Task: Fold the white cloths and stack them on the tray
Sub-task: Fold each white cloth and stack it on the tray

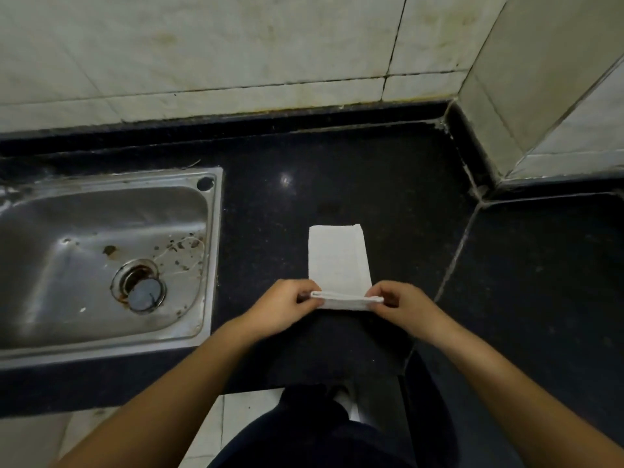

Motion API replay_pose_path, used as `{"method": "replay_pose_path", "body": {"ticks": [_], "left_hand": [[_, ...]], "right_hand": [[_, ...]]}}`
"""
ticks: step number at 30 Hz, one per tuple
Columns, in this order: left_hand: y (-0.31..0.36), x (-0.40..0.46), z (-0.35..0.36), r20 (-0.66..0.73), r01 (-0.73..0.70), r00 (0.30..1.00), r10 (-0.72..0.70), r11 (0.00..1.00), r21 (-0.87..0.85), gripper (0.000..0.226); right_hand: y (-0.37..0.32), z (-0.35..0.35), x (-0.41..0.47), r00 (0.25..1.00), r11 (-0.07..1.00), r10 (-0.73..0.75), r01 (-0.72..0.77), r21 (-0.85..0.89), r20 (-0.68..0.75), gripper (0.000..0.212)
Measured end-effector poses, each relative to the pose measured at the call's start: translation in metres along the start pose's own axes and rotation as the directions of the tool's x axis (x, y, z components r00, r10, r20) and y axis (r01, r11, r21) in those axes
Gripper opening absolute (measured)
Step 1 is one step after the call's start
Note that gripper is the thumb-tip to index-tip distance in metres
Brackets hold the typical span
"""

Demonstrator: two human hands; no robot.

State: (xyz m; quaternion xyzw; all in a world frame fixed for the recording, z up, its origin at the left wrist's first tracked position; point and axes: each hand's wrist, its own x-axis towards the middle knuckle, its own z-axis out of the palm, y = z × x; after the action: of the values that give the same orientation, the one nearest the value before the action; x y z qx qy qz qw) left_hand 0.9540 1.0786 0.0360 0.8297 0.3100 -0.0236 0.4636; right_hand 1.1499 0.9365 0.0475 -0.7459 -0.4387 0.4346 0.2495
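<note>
From the head view, the white cloth (337, 256) lies as a strip on the dark bench (371, 184), its near end lifted by the left hand (283, 307) and right hand (401, 305), each grip pinched closed on a corner. Uneven pulls could skew the fold; no tray shows.

Dim, greenish indoor light, from above. Small glare spot on the black counter (285, 180); dull sheen across the sink (101, 251) basin. Soft shadow under the forearms and along the counter's back edge. White cloth (337, 258) the brightest area, weave washed out. Soft focus throughout, blurrier toward corners. Wide-angle bowing of tile wall (236, 45) lines and counter edges.
</note>
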Motion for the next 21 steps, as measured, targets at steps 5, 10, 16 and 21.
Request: {"method": "replay_pose_path", "body": {"ticks": [5, 10, 16, 21], "left_hand": [[0.002, 0.029, -0.015, -0.095, 0.061, 0.993, -0.065, 0.997, -0.046, 0.009], [0.002, 0.089, -0.037, -0.261, 0.156, 0.956, -0.134, 0.986, 0.063, 0.019], [-0.006, 0.113, -0.024, -0.347, 0.271, 0.923, -0.168, 0.923, 0.274, 0.019], [-0.008, 0.096, -0.008, -0.446, 0.406, 0.845, -0.294, 0.896, 0.18, 0.04]], "right_hand": [[-0.011, -0.017, 0.034, 0.993, 1.0, 0.018, -0.016, 0.018, -0.118, 0.01], [-0.035, -0.036, 0.096, 0.965, 0.995, 0.055, -0.073, -0.063, -0.257, 0.018], [-0.025, -0.022, 0.126, 0.942, 0.94, 0.171, -0.243, -0.239, -0.288, 0.034], [-0.022, -0.008, 0.112, 0.864, 0.879, 0.294, -0.412, -0.239, -0.408, 0.044]]}}
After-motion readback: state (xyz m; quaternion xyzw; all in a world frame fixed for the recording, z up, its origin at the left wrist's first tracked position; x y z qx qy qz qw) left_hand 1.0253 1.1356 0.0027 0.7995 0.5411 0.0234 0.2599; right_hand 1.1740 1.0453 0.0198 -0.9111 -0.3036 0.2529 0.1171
